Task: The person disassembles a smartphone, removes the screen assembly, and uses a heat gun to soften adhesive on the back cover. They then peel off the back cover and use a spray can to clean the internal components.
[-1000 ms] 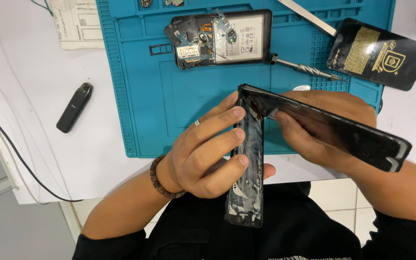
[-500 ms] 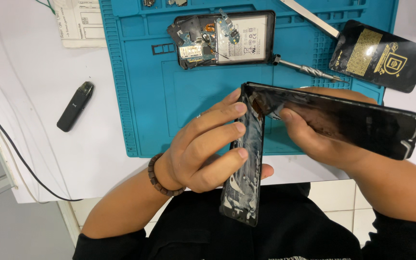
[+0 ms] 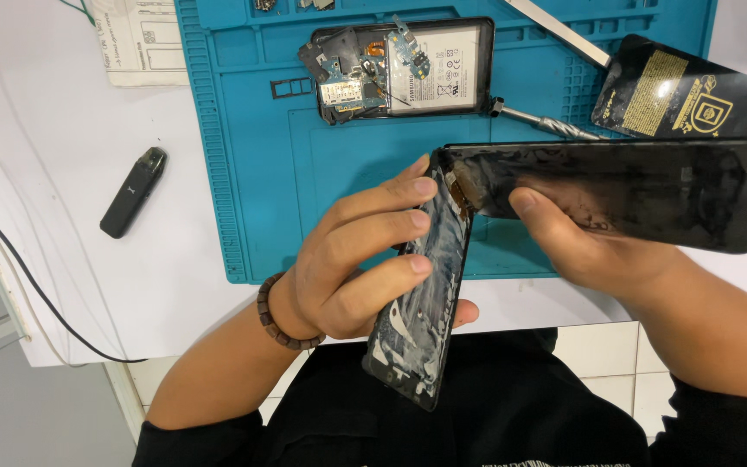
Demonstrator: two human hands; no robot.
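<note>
Two hands share one job over the blue mat (image 3: pixel 244 173). I keep my left hand (image 3: pixel 352 268) clamped on the phone frame (image 3: pixel 421 303), whose long axis runs from the mat's near edge down toward my lap. My right hand (image 3: pixel 581 242) is closed on the dark screen panel (image 3: pixel 641 190), which stretches rightward across the mat's near right corner. Both pieces meet at one corner, hinged open like a book, nearer my left fingers. At the mat's far edge lies an opened phone body (image 3: pixel 408 69) holding its battery and loose boards. Left of the mat, a small black device (image 3: pixel 133 192) rests on the desk (image 3: pixel 62 259).
</note>
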